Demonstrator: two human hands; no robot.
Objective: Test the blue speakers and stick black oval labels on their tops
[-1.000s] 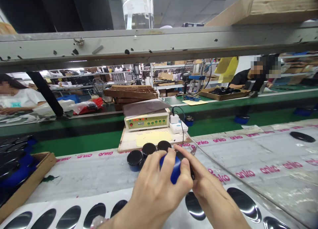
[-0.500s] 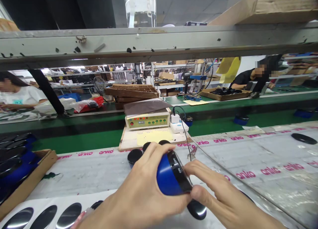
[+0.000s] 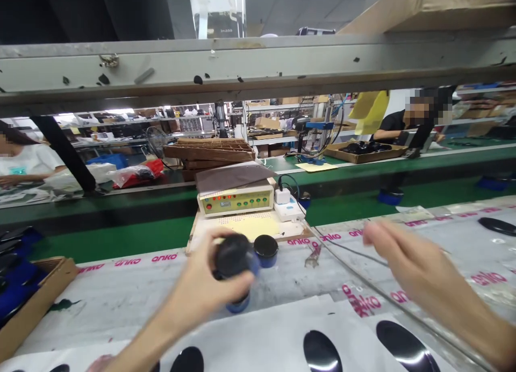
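Note:
My left hand (image 3: pixel 193 286) is wrapped round a blue round casing with a glossy black top (image 3: pixel 234 255), tilted and blurred, above the bench. In the earlier frame its black band shows ON and OFF marks. A second such casing (image 3: pixel 266 251) stands just right of it, and part of another blue casing (image 3: pixel 238 305) shows beneath. My right hand (image 3: pixel 415 270) hovers at the right, away from the casings; motion smears its fingers. Below lie white sheets (image 3: pixel 258 334) bearing glossy black oval pieces (image 3: pixel 320 350).
A control box (image 3: pixel 237 200) with lit red indicators stands behind, beside a white power strip (image 3: pixel 289 208). At left a cardboard box (image 3: pixel 44 307) holds more blue casings. A thin rod (image 3: pixel 374 283) crosses the bench. A shelf beam (image 3: pixel 258 65) spans overhead. Two people work beyond the green belt.
My left hand has moved left with the casing and turned it black top towards me. My right hand has come off the casing and swung right. The view has shifted, showing more sheets.

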